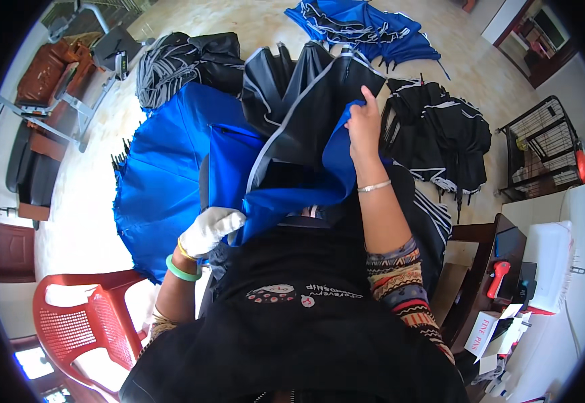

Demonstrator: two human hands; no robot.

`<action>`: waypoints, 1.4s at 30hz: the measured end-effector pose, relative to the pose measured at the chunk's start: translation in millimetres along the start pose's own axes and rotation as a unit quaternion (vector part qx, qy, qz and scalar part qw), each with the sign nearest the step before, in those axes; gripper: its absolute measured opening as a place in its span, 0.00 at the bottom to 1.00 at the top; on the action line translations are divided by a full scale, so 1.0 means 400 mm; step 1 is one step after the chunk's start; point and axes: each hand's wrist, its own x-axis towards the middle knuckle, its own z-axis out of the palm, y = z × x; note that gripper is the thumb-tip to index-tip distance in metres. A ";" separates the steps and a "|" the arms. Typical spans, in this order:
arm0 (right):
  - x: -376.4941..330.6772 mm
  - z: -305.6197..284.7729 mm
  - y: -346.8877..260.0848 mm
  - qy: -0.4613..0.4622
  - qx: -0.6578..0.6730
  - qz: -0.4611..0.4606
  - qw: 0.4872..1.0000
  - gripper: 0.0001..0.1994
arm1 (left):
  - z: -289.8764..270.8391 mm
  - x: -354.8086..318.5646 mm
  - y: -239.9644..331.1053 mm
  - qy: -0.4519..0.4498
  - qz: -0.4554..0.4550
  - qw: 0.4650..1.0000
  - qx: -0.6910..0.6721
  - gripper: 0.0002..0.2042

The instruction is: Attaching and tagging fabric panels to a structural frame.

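Note:
An umbrella canopy, black on one face and blue on the other with a grey trim, is stretched across my lap. My left hand, in a white glove, pinches its blue edge at the lower left. Higher up on the right, my bare right hand grips the blue border, its thumb and fingers closed around the cloth. Between the two hands the blue strip sags in a curve. To the left, a broad stack of blue canopies spreads out, its rim lined with dark tips.
Bundles of black cloth with grey trim and black canopies lie on the floor, with a blue bundle farther off. A red plastic chair stands left. On the right are a wire cage and a dark table.

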 end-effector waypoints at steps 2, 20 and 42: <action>0.018 0.004 0.019 -0.159 -0.143 -0.008 0.977 0.16 | 0.004 -0.007 -0.002 0.023 0.009 1.000 -0.019 0.31; -0.252 -0.032 -0.017 -0.340 -0.236 -0.131 0.901 0.10 | -0.033 0.010 0.090 0.547 0.181 0.772 0.269 0.18; -0.409 -0.270 -0.190 -0.269 -0.097 0.054 0.957 0.10 | 0.269 0.229 0.107 -0.032 0.386 0.899 0.204 0.13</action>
